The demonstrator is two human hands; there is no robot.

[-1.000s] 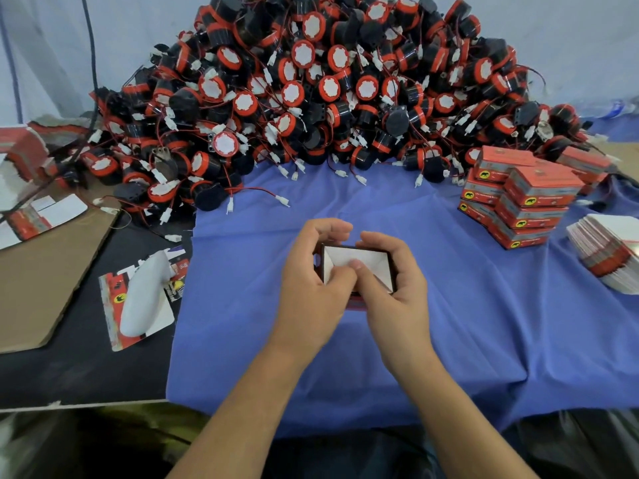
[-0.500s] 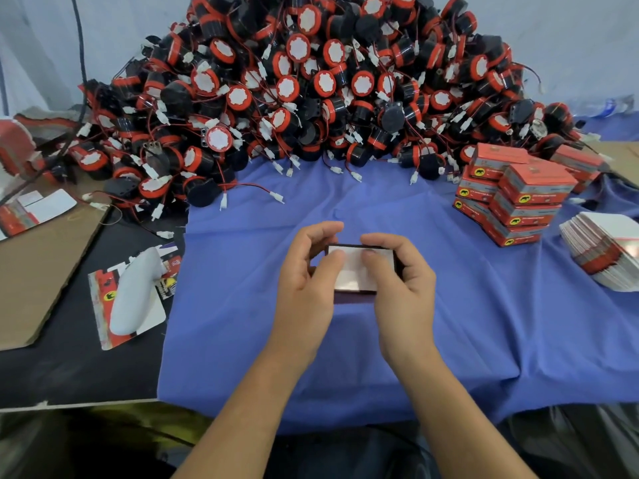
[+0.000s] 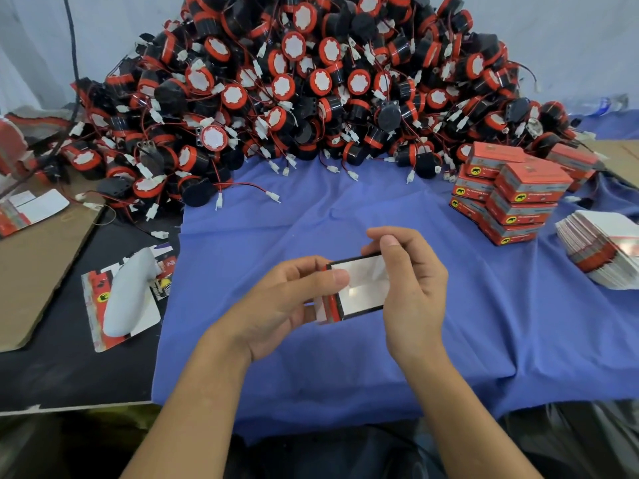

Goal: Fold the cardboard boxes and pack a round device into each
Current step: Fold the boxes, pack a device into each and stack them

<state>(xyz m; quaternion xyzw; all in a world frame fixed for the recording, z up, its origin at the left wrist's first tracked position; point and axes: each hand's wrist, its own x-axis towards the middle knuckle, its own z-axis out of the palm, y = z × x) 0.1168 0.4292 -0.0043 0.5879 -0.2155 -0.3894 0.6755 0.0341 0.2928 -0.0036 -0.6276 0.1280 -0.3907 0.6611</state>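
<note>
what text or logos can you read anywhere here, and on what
No text reads clearly.
Stacked boxes: white print beside a yellow oval animal logo, too small to read.
Flat carton on the left: yellow logo and print, blurred.
Held box: no print showing.
Devices: white faces, no print visible.

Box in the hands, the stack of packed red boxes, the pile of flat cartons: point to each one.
box point(image 3: 363, 293): head view, white flap facing the camera.
stack of packed red boxes point(image 3: 532, 179): head view, red top face of one box.
pile of flat cartons point(image 3: 594, 252): head view, stacked edges.
</note>
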